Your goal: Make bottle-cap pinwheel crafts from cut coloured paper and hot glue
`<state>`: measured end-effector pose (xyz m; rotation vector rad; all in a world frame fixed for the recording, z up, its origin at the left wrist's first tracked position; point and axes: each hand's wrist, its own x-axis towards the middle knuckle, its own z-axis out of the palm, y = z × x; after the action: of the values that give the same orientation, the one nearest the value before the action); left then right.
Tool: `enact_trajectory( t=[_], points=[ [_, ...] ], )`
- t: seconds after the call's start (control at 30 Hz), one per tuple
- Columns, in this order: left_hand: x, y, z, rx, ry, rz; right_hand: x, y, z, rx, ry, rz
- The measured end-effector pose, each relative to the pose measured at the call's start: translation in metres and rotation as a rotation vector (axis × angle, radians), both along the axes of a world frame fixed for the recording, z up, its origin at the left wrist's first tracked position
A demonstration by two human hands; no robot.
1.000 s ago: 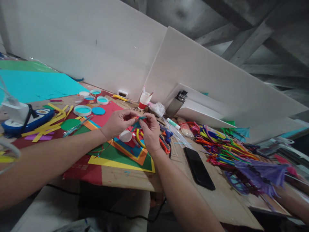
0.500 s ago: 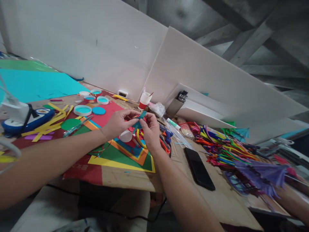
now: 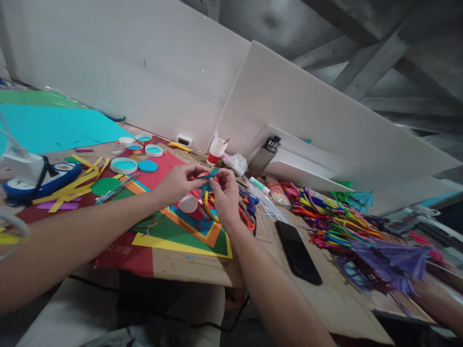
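Observation:
Both of my hands meet over the cluttered worktable. My left hand (image 3: 181,182) pinches one side of a small teal paper piece (image 3: 214,171), which looks like strips laid across each other. On its other side my right hand (image 3: 226,193) grips the same piece between thumb and fingers. Below the hands lie a white round disc (image 3: 188,204), a curved yellow strip (image 3: 210,208) and a stack of coloured paper sheets (image 3: 181,237). Orange-handled scissors (image 3: 247,219) rest just right of my right hand, partly hidden by it.
Left are a power strip (image 3: 65,174), yellow paper strips (image 3: 87,180) and round lids (image 3: 124,165). Behind stand a paper cup (image 3: 217,149) and a bottle (image 3: 265,156). Right lie a glue stick (image 3: 259,185), a phone (image 3: 298,253), pipe cleaners (image 3: 333,217) and a purple winged craft (image 3: 390,260) near another person's arm.
The teal piece has turned slightly between my fingers, with its lower strip a little less visible. My hands have hardly moved.

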<state>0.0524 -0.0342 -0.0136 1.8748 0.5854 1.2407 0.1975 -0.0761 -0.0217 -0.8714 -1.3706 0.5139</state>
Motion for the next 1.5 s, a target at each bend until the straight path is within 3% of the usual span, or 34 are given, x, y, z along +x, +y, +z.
enact_trajectory(
  t=[0.1,0.2,0.3,0.4,0.6,0.8,0.97,1.1,1.33,1.5],
  points=[
    [-0.003,0.003,-0.001,0.126,0.017,0.077,0.003,0.002,-0.003,0.032,-0.091,-0.044],
    [-0.007,0.001,0.005,0.431,-0.015,0.175,0.005,0.002,-0.006,0.108,-0.249,-0.129],
    [-0.011,-0.004,0.010,0.625,-0.028,0.154,0.006,-0.001,-0.005,0.189,-0.344,-0.205],
    [-0.012,-0.006,0.011,0.652,0.009,0.138,0.005,-0.004,-0.001,0.236,-0.382,-0.239],
    [-0.011,-0.004,0.004,0.527,0.077,0.161,0.007,-0.004,-0.004,0.205,-0.381,-0.165],
    [-0.012,-0.005,0.004,0.511,0.084,0.073,0.007,-0.006,-0.003,0.223,-0.349,-0.210],
    [-0.010,-0.003,0.003,0.339,0.087,0.114,0.007,-0.002,-0.004,0.061,-0.309,-0.257],
    [-0.010,0.008,0.005,0.065,0.007,0.140,0.006,0.003,-0.005,-0.052,-0.306,-0.238],
    [-0.013,0.028,0.010,-0.470,-0.301,0.215,0.000,-0.003,-0.012,-0.214,-0.771,-0.028],
    [-0.012,0.030,0.007,-0.575,-0.338,0.144,0.000,-0.006,-0.017,-0.187,-0.946,0.037]
  ],
)
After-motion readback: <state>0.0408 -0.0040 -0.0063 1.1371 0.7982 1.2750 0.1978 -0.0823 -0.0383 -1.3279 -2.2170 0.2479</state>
